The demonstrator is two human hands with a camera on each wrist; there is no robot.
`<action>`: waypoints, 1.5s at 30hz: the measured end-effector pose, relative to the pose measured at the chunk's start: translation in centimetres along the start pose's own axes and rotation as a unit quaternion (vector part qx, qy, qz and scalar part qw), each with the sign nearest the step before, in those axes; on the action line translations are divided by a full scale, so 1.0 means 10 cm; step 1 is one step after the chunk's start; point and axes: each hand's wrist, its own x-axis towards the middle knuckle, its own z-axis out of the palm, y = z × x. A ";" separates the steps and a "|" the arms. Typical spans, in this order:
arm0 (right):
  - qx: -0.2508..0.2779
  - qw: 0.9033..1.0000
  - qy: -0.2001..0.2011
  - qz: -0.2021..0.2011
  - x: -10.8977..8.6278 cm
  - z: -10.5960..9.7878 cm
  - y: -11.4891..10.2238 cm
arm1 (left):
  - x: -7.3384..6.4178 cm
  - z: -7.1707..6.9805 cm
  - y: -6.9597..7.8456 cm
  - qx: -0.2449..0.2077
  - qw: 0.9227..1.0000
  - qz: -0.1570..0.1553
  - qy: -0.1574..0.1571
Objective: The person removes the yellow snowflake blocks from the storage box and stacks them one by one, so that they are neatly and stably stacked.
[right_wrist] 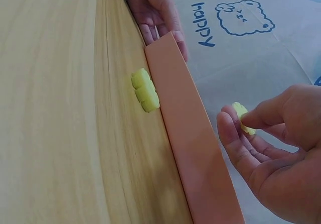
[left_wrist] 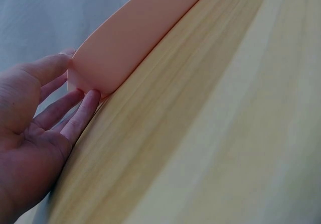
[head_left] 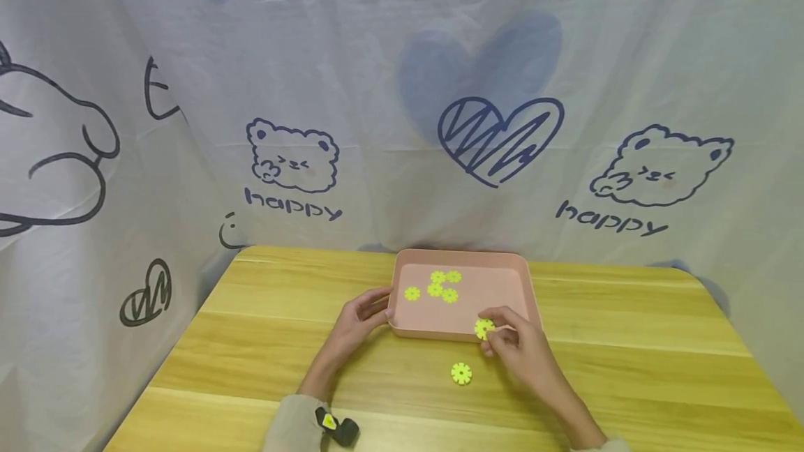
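Note:
My left hand (head_left: 359, 319) holds the left end of a shallow pink tray (head_left: 433, 334), with fingertips at its rim and side wall. In the left wrist view, two fingers reach the lower edge of the tray wall (left_wrist: 118, 38). Over the tray's front right, my right hand (head_left: 518, 347) pinches a yellow notched plastic disc (head_left: 484, 328) between thumb and fingers. Another yellow notched disc (head_left: 461, 373) lies on the table in front of the tray. Several like it, such as this disc (head_left: 412, 294), lie inside toward the tray's left and middle.
The tray stands near the back edge of the wood-grain table (head_left: 628, 368). Behind and to the left hangs a pale cloth (head_left: 377, 89) printed with bears and hearts. A small black device (head_left: 339, 428) is strapped at the left sleeve.

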 end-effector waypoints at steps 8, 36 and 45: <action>-0.025 1.000 -0.009 0.002 -0.01 0.00 0.00 | 0.00 0.01 0.02 0.000 1.000 -0.003 0.006; -0.064 0.998 -0.004 -0.007 -0.05 0.08 0.02 | -0.01 0.01 0.02 -0.002 1.000 -0.005 0.003; -0.063 0.998 -0.014 -0.016 -0.07 0.10 0.02 | 0.00 0.01 0.02 0.000 1.000 -0.006 0.004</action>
